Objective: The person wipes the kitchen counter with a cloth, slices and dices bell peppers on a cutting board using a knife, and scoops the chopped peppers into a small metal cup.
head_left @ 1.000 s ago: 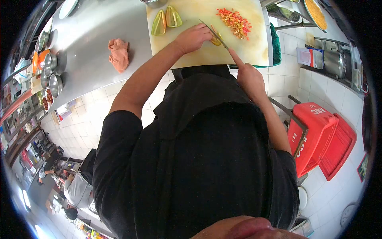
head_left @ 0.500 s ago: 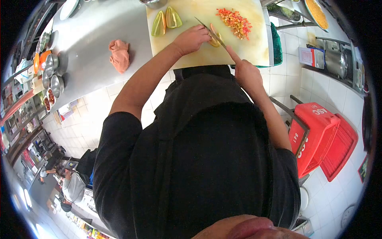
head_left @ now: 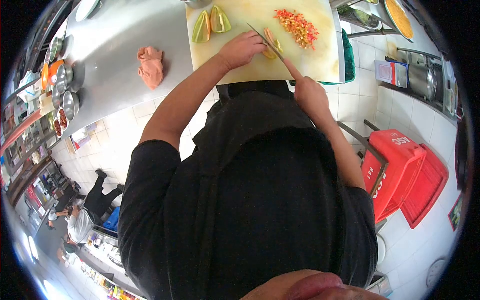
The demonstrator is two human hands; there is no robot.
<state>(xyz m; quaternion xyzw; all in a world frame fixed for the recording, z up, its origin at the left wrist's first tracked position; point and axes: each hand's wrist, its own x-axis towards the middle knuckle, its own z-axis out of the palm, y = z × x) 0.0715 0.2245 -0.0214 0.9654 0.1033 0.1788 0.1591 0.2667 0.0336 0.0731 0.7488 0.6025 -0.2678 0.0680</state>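
- Right hand [head_left: 311,95], at the cutting board's [head_left: 322,65] near edge, grasps the knife [head_left: 256,31].
- Left hand [head_left: 244,48], over the board, curls beside pepper strips [head_left: 278,46] at its middle; pinching, cannot tell.
- Diced pepper [head_left: 299,29]: board's right side.
- Pepper wedges [head_left: 201,27]: board's far left.

A kitchen, probably commercial: at 12 o'clock a board [head_left: 245,12], a knife [head_left: 256,31] and diced veg [head_left: 300,30]; around 10, a steel tabletop [head_left: 110,60] with metal bowls [head_left: 70,106] near its edge; at 2, a pot [head_left: 421,81]. White floor tiles [head_left: 117,131] show, and at 8, another person [head_left: 80,227].
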